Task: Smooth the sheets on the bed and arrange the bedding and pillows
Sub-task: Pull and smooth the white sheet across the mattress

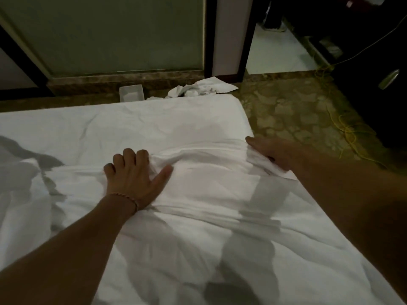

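Note:
A white bed (132, 119) fills the lower view, its far right corner rounded. A white top sheet or duvet (209, 205) lies over it with a bunched fold running across between my hands. My left hand (134, 177) lies on the cover, its fingers curled into the fold and gripping the cloth, thumb spread to the right. My right hand (273, 153) holds the cover's edge at the bed's right side, thumb on top and fingers under the cloth. No pillows are in view.
Crumpled white linen (198, 89) lies on the floor beyond the bed's far corner, beside a small white bin (131, 92). A patterned floor (297, 111) runs along the right with a yellow cable (345, 130). Dark furniture (374, 84) stands at right; a frosted panel (123, 34) is behind.

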`<state>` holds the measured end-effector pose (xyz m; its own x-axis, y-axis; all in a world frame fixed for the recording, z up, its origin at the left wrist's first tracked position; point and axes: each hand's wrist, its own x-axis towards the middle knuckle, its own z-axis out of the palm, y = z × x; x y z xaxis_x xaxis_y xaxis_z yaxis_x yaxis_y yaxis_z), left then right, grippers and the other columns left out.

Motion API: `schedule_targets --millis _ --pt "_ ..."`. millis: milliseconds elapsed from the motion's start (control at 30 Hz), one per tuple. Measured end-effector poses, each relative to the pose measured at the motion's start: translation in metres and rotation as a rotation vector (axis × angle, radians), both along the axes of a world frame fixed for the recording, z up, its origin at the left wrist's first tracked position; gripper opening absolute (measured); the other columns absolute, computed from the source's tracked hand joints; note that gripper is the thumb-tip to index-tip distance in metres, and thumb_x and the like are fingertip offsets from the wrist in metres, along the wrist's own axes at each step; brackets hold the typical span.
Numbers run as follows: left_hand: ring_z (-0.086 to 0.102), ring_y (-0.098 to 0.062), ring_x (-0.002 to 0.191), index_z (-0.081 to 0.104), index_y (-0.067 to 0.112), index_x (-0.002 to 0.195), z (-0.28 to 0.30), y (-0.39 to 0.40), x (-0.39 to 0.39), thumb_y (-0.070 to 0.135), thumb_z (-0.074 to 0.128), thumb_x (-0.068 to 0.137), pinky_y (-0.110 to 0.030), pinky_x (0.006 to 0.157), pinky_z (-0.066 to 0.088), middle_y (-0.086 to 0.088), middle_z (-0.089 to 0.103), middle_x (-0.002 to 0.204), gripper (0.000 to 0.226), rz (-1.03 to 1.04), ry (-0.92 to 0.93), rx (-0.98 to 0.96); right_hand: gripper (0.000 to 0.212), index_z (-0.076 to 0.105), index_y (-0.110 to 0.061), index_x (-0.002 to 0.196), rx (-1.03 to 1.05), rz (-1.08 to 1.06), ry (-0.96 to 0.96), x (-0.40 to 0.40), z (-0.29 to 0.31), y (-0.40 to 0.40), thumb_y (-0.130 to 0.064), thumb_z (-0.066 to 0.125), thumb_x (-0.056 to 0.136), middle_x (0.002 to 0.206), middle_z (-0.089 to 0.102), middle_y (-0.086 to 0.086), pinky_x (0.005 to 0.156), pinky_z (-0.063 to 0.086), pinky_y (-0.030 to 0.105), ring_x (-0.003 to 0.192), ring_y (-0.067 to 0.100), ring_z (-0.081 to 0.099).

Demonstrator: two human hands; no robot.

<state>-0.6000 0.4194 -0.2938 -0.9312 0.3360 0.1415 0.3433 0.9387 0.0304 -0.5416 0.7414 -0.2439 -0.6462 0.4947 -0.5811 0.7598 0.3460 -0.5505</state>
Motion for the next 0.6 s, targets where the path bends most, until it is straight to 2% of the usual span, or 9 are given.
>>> schedule_targets --millis 67,100,133,167,233,333,467,533,600 --pt "0.043 -0.032 0.093 0.048 0.017 0.114 0.002 0.000 -0.001 0.084 0.021 0.079 -0.048 0.084 0.035 -0.011 0.043 0.105 0.080 -0.025 0.009 -0.004 0.069 0.050 -0.006 0.137 0.030 0.037 0.000 -0.005 0.002 -0.004 -0.060 0.049 0.094 0.112 0.052 0.008 0.091 0.048 0.037 0.101 0.027 0.057" --pt "0.043 -0.032 0.093 0.047 0.017 0.117 0.005 0.000 -0.001 0.084 0.021 0.080 -0.048 0.084 0.035 -0.010 0.043 0.106 0.080 -0.034 0.019 0.002 0.065 0.053 -0.009 0.131 0.003 0.053 0.007 -0.008 0.005 -0.007 -0.062 0.049 0.093 0.113 0.051 0.009 0.099 0.046 0.039 0.110 0.028 0.057" --pt "0.043 -0.032 0.093 0.047 0.017 0.119 0.006 0.000 -0.001 0.083 0.021 0.080 -0.048 0.084 0.035 -0.010 0.043 0.107 0.081 -0.041 0.028 0.007 0.059 0.054 -0.012 0.125 0.007 0.062 0.016 -0.010 0.006 -0.009 -0.062 0.051 0.092 0.115 0.052 0.011 0.104 0.042 0.040 0.117 0.028 0.055" --pt "0.043 -0.032 0.093 0.047 0.017 0.121 0.007 0.000 0.000 0.083 0.021 0.081 -0.048 0.084 0.035 -0.010 0.043 0.107 0.081 -0.044 0.034 0.011 0.058 0.053 -0.013 0.126 0.050 0.063 0.047 -0.012 0.008 -0.011 -0.060 0.054 0.092 0.120 0.054 0.014 0.106 0.039 0.039 0.124 0.031 0.052" --pt "0.043 -0.032 0.095 0.046 0.017 0.123 0.009 -0.001 0.003 0.082 0.022 0.080 -0.048 0.084 0.035 -0.010 0.044 0.108 0.082 -0.040 0.028 0.017 0.071 0.046 -0.003 0.140 0.217 0.049 0.120 -0.010 0.013 -0.019 -0.054 0.060 0.092 0.138 0.051 0.019 0.105 0.035 0.036 0.130 0.034 0.046" --pt "0.043 -0.032 0.096 0.047 0.017 0.124 0.009 -0.002 0.005 0.082 0.022 0.080 -0.048 0.085 0.034 -0.010 0.044 0.109 0.082 -0.027 0.025 0.038 0.068 0.044 -0.008 0.142 0.351 0.077 0.252 -0.005 0.010 -0.028 -0.049 0.064 0.091 0.142 0.050 0.015 0.101 0.035 0.031 0.131 0.030 0.044" --pt "0.042 -0.031 0.098 0.045 0.018 0.125 0.007 -0.002 0.006 0.083 0.020 0.080 -0.047 0.086 0.033 -0.009 0.043 0.111 0.083 -0.013 0.008 0.029 0.048 0.062 -0.013 0.124 0.357 0.105 0.301 -0.004 0.000 -0.029 -0.050 0.059 0.094 0.129 0.060 0.013 0.086 0.033 0.027 0.122 0.027 0.051" --pt "0.042 -0.031 0.097 0.045 0.018 0.124 0.006 -0.002 0.007 0.083 0.020 0.080 -0.048 0.086 0.033 -0.009 0.043 0.110 0.082 -0.007 0.010 0.030 0.050 0.067 -0.014 0.114 0.393 0.074 0.318 -0.002 -0.006 -0.026 -0.058 0.054 0.093 0.120 0.064 0.011 0.084 0.035 0.028 0.114 0.027 0.056" --pt "0.042 -0.032 0.097 0.046 0.018 0.123 0.006 -0.001 0.006 0.082 0.022 0.080 -0.049 0.085 0.033 -0.010 0.043 0.110 0.081 -0.007 0.028 0.031 0.059 0.070 -0.015 0.110 0.364 0.049 0.315 -0.001 -0.009 -0.018 -0.067 0.050 0.090 0.112 0.068 0.009 0.088 0.043 0.031 0.109 0.027 0.060"
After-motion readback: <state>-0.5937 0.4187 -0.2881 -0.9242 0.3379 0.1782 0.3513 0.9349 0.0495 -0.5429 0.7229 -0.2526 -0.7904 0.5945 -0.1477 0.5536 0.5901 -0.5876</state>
